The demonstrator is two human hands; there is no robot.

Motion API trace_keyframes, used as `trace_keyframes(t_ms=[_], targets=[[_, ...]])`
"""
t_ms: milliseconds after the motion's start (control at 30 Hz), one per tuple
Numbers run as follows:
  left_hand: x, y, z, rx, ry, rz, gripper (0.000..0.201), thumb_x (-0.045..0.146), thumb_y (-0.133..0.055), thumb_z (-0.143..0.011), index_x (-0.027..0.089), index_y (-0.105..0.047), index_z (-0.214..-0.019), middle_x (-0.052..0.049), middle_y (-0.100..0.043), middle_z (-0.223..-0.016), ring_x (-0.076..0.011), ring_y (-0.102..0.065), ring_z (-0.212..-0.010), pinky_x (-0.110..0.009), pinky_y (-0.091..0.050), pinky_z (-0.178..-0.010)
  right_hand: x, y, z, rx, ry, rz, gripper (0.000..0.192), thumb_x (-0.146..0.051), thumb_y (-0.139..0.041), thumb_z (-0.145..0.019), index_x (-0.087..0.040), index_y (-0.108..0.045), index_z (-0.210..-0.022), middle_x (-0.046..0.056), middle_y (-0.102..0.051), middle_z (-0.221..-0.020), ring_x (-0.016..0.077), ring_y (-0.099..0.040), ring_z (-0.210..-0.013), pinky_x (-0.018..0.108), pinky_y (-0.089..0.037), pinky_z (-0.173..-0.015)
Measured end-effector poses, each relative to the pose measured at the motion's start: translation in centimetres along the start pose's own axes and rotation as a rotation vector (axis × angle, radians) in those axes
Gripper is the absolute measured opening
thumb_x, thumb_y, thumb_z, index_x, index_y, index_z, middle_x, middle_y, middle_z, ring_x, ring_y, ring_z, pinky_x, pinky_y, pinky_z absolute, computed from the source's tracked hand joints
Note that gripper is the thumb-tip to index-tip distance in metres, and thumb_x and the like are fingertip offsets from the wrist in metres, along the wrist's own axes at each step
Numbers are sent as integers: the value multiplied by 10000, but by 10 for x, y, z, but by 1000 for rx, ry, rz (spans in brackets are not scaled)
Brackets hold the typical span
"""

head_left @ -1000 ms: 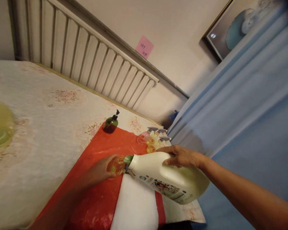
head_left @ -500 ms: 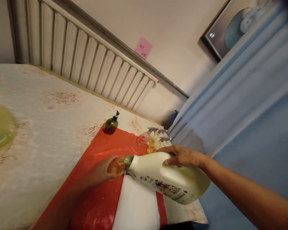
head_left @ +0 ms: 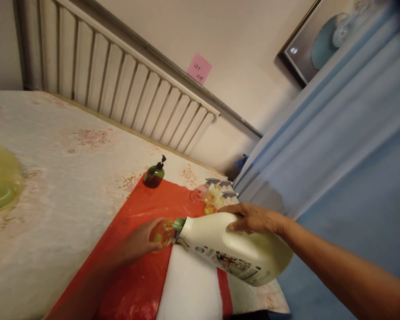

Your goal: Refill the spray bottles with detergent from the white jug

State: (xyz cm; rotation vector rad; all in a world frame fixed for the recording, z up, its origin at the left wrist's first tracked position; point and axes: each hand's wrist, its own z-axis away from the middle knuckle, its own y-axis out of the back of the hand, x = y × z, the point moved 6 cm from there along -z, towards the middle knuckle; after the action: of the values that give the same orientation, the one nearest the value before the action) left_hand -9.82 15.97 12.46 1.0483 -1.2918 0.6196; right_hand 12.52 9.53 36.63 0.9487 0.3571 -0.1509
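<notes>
Mid-pour. Right hand (head_left: 253, 218) is clamped over the top of the big white detergent jug (head_left: 236, 249), gripping near the handle area. The jug is tipped nearly flat, and its green spout (head_left: 178, 223) sits right at the mouth of a small orange bottle (head_left: 162, 232).

Left hand (head_left: 138, 242) is wrapped round that small bottle and steadies it on the red plastic sheet (head_left: 136, 275). The bottle looks roughly upright, but the fingers cover most of it, so I can't tell the fill level. No stream is visible at the spout either, since the contact point is too small to resolve.

Status, as a judgement:
- Done: jug opened, tilted and lined up with the small bottle. Looks like the transfer is in progress, not finished.
- Three small pump bottles (head_left: 215, 195) with grey heads stand clustered at the far edge of the red sheet, just beyond the right hand. They carry pink, yellow and orange tints. I can't say whether they hold liquid or how full they are.
- A dark green pump bottle (head_left: 154, 174) stands apart at the far left corner of the sheet with its pump on.
- Left: the held bottle has no pump head on it and no loose pump head is in view, so capping looks outstanding.

A white towel (head_left: 190, 289) lies on the sheet under the jug. All of this sits on the desk (head_left: 53, 178), which has a floral cloth cover.
</notes>
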Motion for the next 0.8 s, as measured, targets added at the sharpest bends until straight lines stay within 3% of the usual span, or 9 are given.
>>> trace_keyframes(t_ms=[300, 567, 800], targets=[[4, 0, 1, 0, -8, 31, 691, 215, -712, -654, 296, -558, -1323, -23, -604, -1404, -341, -487, -1344, -404, -484, -1035, 0, 0, 1, -3, 9, 0, 451, -269, -651, -796, -226, -637, -1245, 6, -655, -867, 106, -538, -627, 193, -420, -515], [3, 0, 1, -2, 7, 10, 701, 231, -714, -660, 280, -538, -1337, -45, -571, -1435, -337, -462, -1362, -427, -435, -1084, 0, 1, 0, 7, 8, 8, 481, -265, -649, -797, -233, -626, -1277, 6, -649, -850, 98, -526, -601, 187, -411, -504], [7, -1, 1, -21, -14, 51, 658, 183, -698, -654, 332, -577, -1283, -17, -610, -1389, -361, -462, -1357, -468, -455, -1060, -1, 2, 1, 6, -4, 5, 471, -263, -650, -795, -235, -631, -1265, 6, -649, -848, 99, -529, -606, 185, -406, -502]])
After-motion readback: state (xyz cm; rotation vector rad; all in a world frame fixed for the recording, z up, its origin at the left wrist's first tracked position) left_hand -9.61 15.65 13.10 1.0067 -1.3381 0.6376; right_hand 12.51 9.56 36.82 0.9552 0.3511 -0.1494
